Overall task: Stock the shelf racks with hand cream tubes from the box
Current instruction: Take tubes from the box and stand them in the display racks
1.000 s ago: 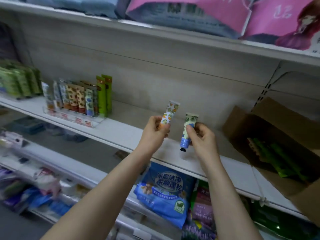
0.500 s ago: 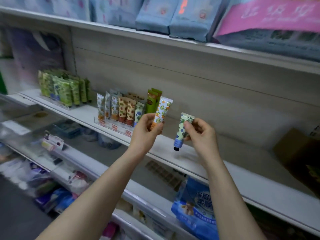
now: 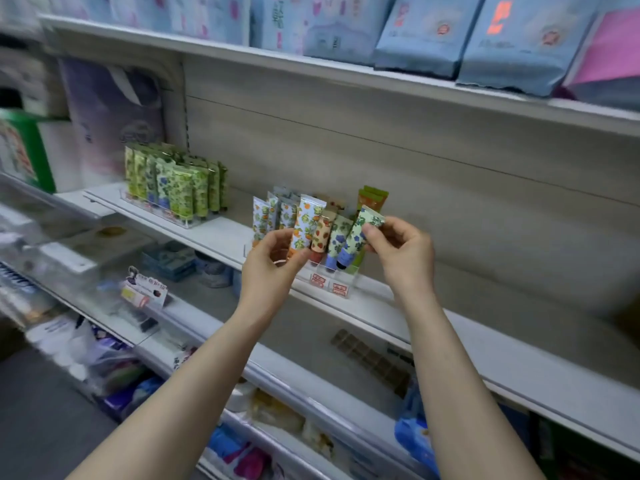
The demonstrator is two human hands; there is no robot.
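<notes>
Two arms in frame, both bare. Left forearm point(image 3: 194, 386) spanned from the lower left corner to centre frame, bare skin the whole visible length, smooth, slim at the wrist. Right forearm point(image 3: 460, 382) spanned from the bottom edge, right of centre, likewise bare to the frame edge. Left hand point(image 3: 273, 258) at centre was bare. Right hand point(image 3: 401, 251), just right of centre, was bare too; thumbnail point(image 3: 367, 231) short and plain. Both forearms looked wider toward the bottom edge, wide-angle stretch. Outlines slightly soft from blur. Upper arms were cut off by the frame.
</notes>
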